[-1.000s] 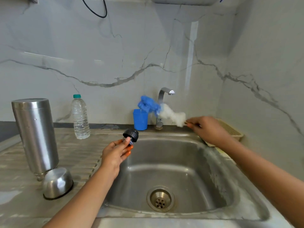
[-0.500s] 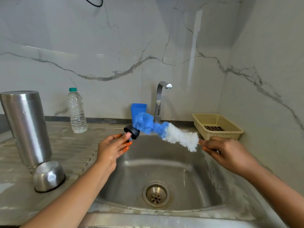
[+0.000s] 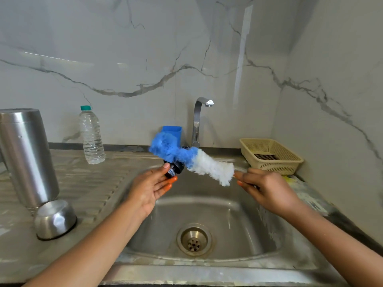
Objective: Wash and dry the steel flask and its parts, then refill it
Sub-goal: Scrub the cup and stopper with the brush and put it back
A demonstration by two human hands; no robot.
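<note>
Over the sink (image 3: 207,264), the left hand (image 3: 148,189) pinches the black stopper (image 3: 175,168) in its fingertips; the right hand (image 3: 269,189) grips the brush (image 3: 192,159), blue end seemingly touching the stopper. The flask (image 3: 26,156) stands inverted on the surface (image 3: 91,183); its steel cup (image 3: 55,219) beside it.

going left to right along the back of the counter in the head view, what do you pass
steel flask → water bottle → blue cup → tap → beige basket
</note>
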